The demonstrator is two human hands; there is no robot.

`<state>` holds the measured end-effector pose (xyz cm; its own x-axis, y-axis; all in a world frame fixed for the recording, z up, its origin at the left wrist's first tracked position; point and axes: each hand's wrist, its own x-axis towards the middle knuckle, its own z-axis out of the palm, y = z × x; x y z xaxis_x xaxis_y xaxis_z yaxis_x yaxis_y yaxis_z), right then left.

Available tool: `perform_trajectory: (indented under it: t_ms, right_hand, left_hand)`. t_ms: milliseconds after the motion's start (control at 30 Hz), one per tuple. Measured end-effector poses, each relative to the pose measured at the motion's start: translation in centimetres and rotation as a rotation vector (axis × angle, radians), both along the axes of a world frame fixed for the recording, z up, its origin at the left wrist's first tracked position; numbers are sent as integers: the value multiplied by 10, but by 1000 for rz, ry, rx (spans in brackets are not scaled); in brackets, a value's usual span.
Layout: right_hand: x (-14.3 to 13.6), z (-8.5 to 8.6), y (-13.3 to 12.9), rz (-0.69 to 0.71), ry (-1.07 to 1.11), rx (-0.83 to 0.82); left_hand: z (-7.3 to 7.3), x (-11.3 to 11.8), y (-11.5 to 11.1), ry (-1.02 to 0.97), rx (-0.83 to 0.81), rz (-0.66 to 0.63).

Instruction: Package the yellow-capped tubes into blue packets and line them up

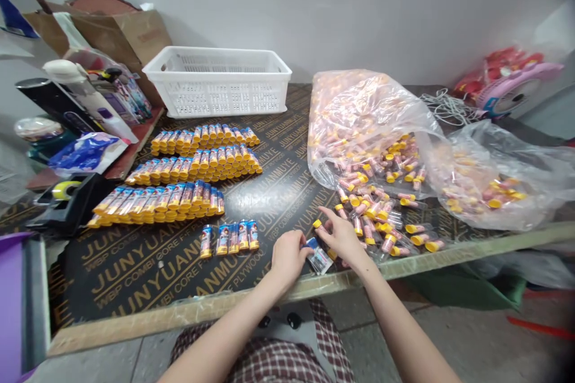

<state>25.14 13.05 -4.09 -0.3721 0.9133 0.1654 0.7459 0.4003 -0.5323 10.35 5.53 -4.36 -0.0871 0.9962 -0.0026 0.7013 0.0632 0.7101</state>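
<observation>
My left hand [288, 256] is closed, its fingertips pinching the edge of a small stack of printed blue-and-white labels [320, 258] near the table's front edge. My right hand [345, 237] reaches in from the right, index finger stretched out, with a small yellow-capped tube [318, 226] between its fingers. Part of that tube is hidden by the hand. Loose pink tubes with yellow caps [369, 214] lie beside my right hand. Left of my left hand stands a short row of labelled blue-and-yellow tubes [233, 238].
Stacked rows of labelled tubes [157, 200] fill the left. Behind them stands a white plastic basket [224, 93]. Plastic bags of tubes [354, 108] lie at the right, near a pink fan [516, 93]. A black tape dispenser [74, 206] sits at the left edge.
</observation>
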Motion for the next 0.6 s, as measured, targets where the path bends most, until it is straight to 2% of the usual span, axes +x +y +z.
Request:
perform_trajectory:
  t_ms: [200, 333, 433, 500, 600]
  right_hand:
    - [16, 19, -21, -121, 304, 74]
    - [20, 18, -37, -106, 379, 93]
    - [18, 14, -46, -109, 430, 98]
    - [16, 13, -51, -104, 485, 123]
    - [12, 17, -61, -89, 556, 114]
  left_hand:
    - [-4, -5, 3, 20, -5, -26]
    - [-2, -4, 0, 72, 27, -28]
    - [-1, -4, -2, 40, 92, 3]
    - [-1, -6, -3, -84, 129, 41]
    - [3, -14, -6, -517, 69, 134]
